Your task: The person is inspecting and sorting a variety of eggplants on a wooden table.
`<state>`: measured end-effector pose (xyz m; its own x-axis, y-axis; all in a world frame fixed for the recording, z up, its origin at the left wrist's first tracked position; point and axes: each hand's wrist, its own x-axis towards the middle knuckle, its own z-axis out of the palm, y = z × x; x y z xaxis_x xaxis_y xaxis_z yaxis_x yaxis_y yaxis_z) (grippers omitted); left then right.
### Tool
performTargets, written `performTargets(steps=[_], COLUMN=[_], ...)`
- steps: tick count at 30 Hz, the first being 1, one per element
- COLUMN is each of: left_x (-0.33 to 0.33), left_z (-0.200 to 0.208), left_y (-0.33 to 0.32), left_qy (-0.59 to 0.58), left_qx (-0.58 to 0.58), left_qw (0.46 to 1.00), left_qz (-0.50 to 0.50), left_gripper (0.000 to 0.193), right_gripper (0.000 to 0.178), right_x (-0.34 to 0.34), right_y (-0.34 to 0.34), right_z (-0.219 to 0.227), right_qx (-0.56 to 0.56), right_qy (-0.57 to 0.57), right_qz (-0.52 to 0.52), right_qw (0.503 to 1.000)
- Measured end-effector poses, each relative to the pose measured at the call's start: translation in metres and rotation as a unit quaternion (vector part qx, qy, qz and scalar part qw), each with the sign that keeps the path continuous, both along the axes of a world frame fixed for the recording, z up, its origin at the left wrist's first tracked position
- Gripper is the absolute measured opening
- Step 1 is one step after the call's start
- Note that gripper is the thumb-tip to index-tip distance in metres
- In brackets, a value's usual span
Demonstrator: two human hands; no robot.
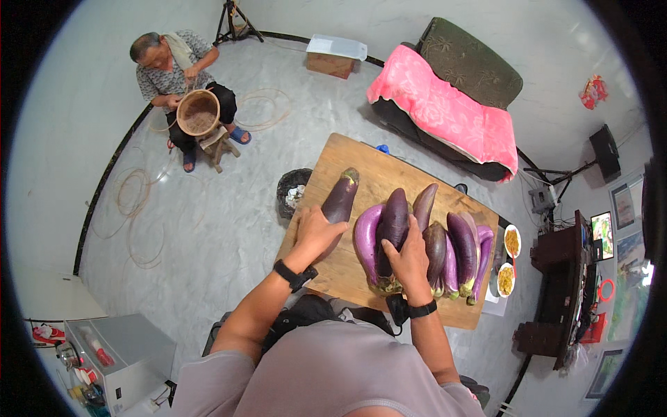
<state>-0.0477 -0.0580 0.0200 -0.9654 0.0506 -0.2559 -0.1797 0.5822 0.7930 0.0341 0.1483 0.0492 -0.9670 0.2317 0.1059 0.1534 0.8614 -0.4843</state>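
Note:
My left hand is closed round a long dark purple eggplant, thumb across its top side and fingers along its left. This eggplant lies apart at the left of the wooden table, stem end pointing away from me. My right hand grips another dark eggplant, whose stem end faces me. That one rests against a brighter purple, curved eggplant on its left. To the right of my right hand, several more eggplants lie side by side, mostly with stems toward me.
Beside the table's left edge stands a black waste basket. Two bowls of food sit off its right edge. A person works on a woven basket at the far left. Beyond the table is a sofa with a pink cover.

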Motion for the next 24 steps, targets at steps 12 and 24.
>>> performTargets(steps=[12,24], left_x=[-0.023,0.003], left_z=[-0.055,-0.061], left_y=[0.042,0.026], left_qy=[0.016,0.094], left_qx=[-0.014,-0.035], left_qw=[1.0,0.995], left_qz=[0.015,0.009], left_gripper=[0.075,0.078], right_gripper=[0.093,0.084], right_x=[-0.018,-0.018], right_y=[-0.007,-0.004], right_z=[0.009,0.09], right_qx=[-0.047,-0.183], right_qy=[-0.096,0.081], right_qz=[-0.064,0.03], right_qw=[0.992,0.979])
